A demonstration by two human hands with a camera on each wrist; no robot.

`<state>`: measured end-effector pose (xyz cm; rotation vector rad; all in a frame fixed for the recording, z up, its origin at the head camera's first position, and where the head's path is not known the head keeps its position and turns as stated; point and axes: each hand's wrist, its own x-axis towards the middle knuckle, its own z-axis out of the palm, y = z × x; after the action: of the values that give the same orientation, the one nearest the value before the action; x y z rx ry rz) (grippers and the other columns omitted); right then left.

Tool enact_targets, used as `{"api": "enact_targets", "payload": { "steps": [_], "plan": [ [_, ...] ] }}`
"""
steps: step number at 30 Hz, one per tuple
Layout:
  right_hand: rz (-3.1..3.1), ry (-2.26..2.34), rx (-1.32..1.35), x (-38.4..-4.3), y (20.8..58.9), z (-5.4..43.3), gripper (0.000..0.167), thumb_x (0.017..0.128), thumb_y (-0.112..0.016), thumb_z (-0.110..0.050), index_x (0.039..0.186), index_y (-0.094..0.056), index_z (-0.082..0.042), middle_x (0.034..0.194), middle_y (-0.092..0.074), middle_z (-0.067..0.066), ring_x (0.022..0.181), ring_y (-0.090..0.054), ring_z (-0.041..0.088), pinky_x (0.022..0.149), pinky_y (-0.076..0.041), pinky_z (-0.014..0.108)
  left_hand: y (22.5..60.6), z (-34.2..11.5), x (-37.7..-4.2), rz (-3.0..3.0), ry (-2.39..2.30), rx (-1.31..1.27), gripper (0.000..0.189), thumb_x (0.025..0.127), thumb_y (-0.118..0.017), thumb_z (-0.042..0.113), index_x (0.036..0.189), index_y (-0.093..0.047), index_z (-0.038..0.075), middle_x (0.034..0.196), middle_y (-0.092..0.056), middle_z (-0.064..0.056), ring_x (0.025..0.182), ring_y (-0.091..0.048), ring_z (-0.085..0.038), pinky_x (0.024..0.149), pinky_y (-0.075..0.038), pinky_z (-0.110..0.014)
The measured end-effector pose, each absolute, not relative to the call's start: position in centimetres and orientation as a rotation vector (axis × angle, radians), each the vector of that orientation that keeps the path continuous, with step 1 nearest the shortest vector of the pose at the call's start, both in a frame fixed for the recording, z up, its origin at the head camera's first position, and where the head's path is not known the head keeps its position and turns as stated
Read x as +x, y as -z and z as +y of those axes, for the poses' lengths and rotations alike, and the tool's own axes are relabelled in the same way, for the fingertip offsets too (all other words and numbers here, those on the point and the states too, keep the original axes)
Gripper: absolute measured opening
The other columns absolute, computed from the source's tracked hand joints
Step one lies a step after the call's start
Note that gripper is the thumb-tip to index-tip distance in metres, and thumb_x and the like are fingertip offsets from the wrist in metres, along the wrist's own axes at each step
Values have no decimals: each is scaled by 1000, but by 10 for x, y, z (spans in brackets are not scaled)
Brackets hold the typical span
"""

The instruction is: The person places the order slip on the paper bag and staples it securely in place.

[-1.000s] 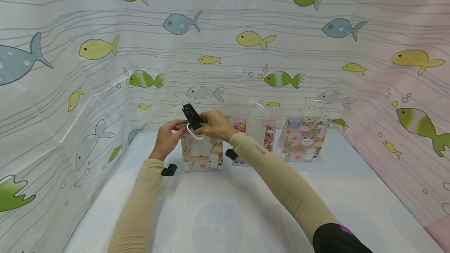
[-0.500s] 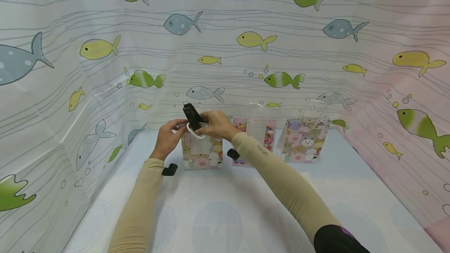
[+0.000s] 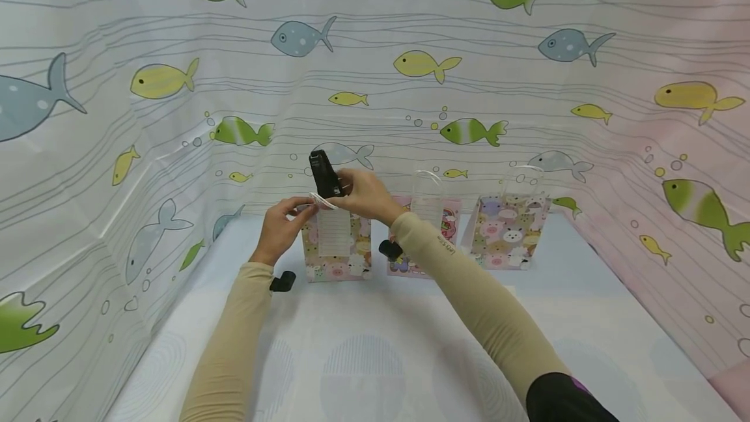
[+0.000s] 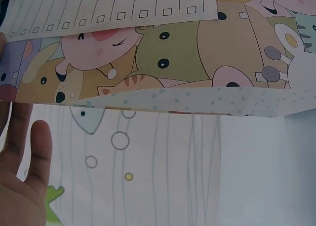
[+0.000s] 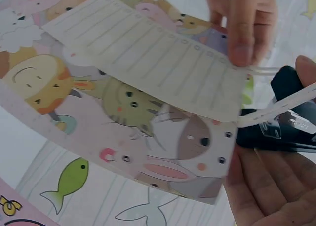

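Note:
A gift bag (image 3: 336,271) printed with cartoon animals stands on the table, a lined paper slip (image 3: 334,233) lying against its front near the top. My left hand (image 3: 278,230) pinches the slip and the bag's top edge between thumb and fingers. My right hand (image 3: 369,195) grips a black stapler (image 3: 324,174), tilted with one end up, just above that edge. In the right wrist view, the white bag handle (image 5: 276,105) crosses in front of the stapler (image 5: 261,137). Whether the stapler's jaws touch the slip is hard to tell.
A pink gift bag (image 3: 450,220) with a slip on its front stands to the right, partly behind my right arm. Farther right is another animal-print bag (image 3: 506,236) with a white handle. A fish-patterned curtain (image 3: 375,116) rises behind the table.
My right hand and the stapler have moved up from the bag's top edge. More of the slip shows, and the handle has shifted up. The left hand stays at the edge.

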<state>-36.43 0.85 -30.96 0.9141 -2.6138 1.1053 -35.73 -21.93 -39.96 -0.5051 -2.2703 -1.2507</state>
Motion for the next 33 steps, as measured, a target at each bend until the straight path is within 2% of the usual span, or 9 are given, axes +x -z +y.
{"api": "enact_targets", "payload": {
  "steps": [9, 20, 28, 30, 33],
  "plan": [
    [-2489, -1353, 824, -347, 286, 21, 83, 85, -80, -51, 150, -49, -8, 110, -73, 2, 96, -69, 10, 89, -54, 34, 399, -219, -354, -2318, 1284, -435, 39, 95, -71, 44, 119, -72, 14, 122, -67, -9, 103, -56, -28, 84, -46, -45],
    [-2327, -1397, 957, -316, 266, 43, 72, 89, -78, -44, 147, -52, -12, 113, -73, -1, 97, -69, 8, 88, -54, 31, 400, -218, -356, -2309, 1329, -440, 36, 96, -70, 41, 122, -70, 16, 112, -68, -7, 96, -57, -24, 77, -48, -37],
    [-2182, -1425, 1074, -292, 276, 67, 74, 87, -74, -57, 143, -57, -11, 111, -73, 0, 99, -70, 12, 91, -54, 34, 403, -219, -355, -2281, 1341, -461, 37, 98, -69, 39, 126, -68, 16, 110, -68, -6, 94, -58, -21, 80, -48, -38],
    [-2155, -1430, 1098, -286, 282, 75, 71, 88, -74, -55, 143, -57, -12, 112, -73, 2, 99, -70, 14, 92, -54, 35, 403, -220, -356, -2269, 1346, -474, 37, 98, -69, 39, 128, -67, 16, 109, -68, -5, 94, -59, -20, 82, -48, -39],
    [-2146, -1435, 1094, -277, 289, 89, 62, 92, -76, -43, 144, -57, -14, 113, -73, 2, 100, -69, 14, 93, -54, 37, 404, -220, -356, -2261, 1348, -485, 36, 98, -68, 39, 128, -67, 18, 108, -68, -5, 96, -60, -19, 84, -48, -40]
  ]
}}
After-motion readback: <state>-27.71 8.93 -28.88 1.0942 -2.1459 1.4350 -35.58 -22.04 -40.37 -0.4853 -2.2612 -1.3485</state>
